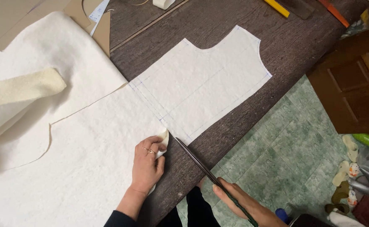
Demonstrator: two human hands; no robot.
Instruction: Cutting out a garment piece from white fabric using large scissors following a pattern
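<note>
A large sheet of white fleecy fabric (79, 168) lies over a dark wooden table (218, 33), with a cut bodice-shaped piece (205, 84) marked in faint blue lines. My left hand (147, 166), wearing a ring, pinches and lifts the fabric's edge near the table front. My right hand (239, 204) grips the dark green handles of long scissors (197, 162), whose blades point up-left toward the fabric edge beside my left thumb. The blades look closed or nearly so.
A folded cream strip (22, 89) rests on the fabric at left. Brown paper patterns (96, 21) and yellow and orange rulers (277, 7) lie at the table's far side. Green tiled floor (277, 147), a wooden cabinet (353, 88) and clutter sit at right.
</note>
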